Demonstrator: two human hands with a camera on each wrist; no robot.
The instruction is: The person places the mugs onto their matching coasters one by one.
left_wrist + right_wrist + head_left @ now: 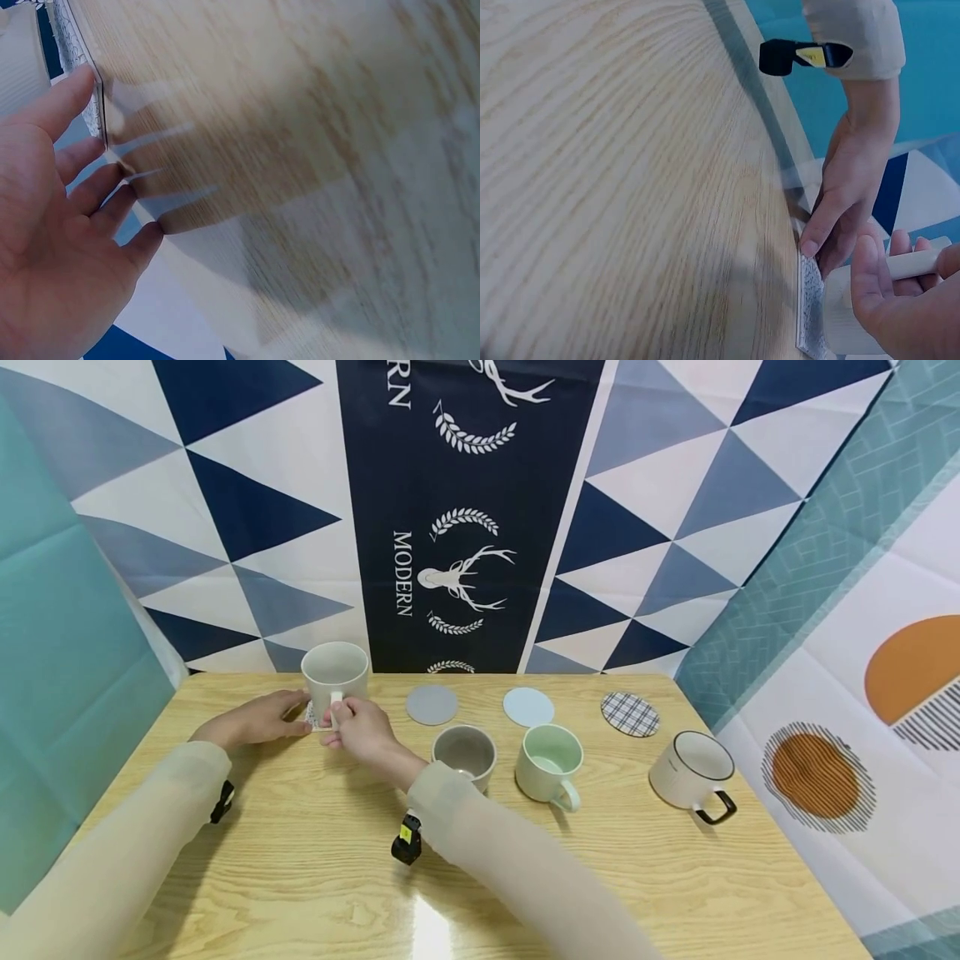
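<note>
At the far left of the bench [315, 877], a white mug [335, 677] stands over a patterned coaster [312, 717], while my head view alone takes in the row alongside: a grey coaster [432, 704], a blue coaster [528, 707] and a checked coaster [630, 714], with a grey cup [465, 750], a green mug [550, 764] and a rimmed mug [690, 770] nearer me. My left wrist view gives the underside the head view hides: the left hand [258, 720], fingers spread, slightly bent and gripping nothing, thumb at the patterned coaster's edge. My right wrist view shows the right hand [363, 731] with thumb and fingers curled round the white mug's handle [913, 264]. I cannot tell whether the mug's base rests fully on the coaster. Both arms reach forward in pale sleeves [517, 852], the right slanting leftward across the bench, the left low beside the coaster. The white mug is plain and smooth; the rimmed mug carries a black lip and handle; pronounced grain streaks the bench.
</note>
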